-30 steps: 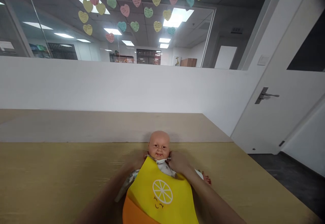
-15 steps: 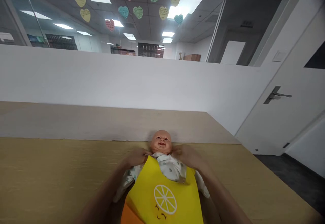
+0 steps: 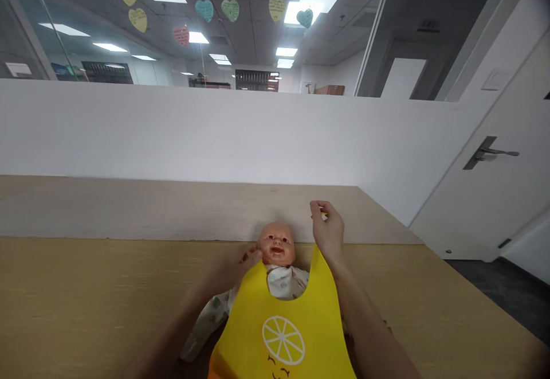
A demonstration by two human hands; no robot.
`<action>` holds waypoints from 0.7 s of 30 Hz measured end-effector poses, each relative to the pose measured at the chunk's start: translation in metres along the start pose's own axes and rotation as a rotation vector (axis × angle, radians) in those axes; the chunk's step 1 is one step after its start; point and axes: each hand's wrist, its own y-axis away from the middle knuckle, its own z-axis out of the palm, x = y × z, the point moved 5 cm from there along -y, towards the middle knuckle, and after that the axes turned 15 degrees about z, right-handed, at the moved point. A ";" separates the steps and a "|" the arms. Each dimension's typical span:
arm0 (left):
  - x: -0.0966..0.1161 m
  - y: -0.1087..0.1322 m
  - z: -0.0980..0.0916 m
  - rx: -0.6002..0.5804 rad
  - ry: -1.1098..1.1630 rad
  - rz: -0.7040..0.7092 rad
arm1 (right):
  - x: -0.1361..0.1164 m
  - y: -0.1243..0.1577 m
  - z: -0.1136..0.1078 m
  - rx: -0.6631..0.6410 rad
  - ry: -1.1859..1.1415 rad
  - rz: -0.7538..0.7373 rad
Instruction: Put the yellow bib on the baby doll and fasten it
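A baby doll (image 3: 277, 242) in a patterned white top (image 3: 287, 282) lies face up on the wooden table. Over its chest spreads a yellow bib (image 3: 253, 304) with a white citrus-slice print and an orange part at the lower left. My right hand (image 3: 329, 227) is raised to the right of the doll's head, its fingers pinched on the bib's right neck strap. Beside the doll's cheek and neck, my left hand (image 3: 240, 264) is closed at the top of the bib's left strap; motion blurs it slightly.
The wooden table (image 3: 107, 299) meets a paler raised strip (image 3: 172, 207) along a white wall (image 3: 193, 132). Above is a window with heart-shaped notes (image 3: 231, 9). A white door with a metal handle (image 3: 490, 152) stands at the right.
My right hand has risen away from the doll's neck, drawing the bib's right strap up. My left hand stays by the neck. The bib now lies flatter, and the view has shifted slightly.
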 end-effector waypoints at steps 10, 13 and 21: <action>0.005 0.001 -0.015 0.005 0.187 -0.008 | 0.038 -0.018 0.021 -0.165 0.198 -0.011; 0.001 -0.001 -0.022 0.081 0.255 -0.025 | 0.039 -0.019 0.019 -0.144 0.127 -0.004; -0.033 -0.011 -0.004 0.206 0.140 -0.124 | 0.043 -0.020 0.022 -0.223 0.507 -0.041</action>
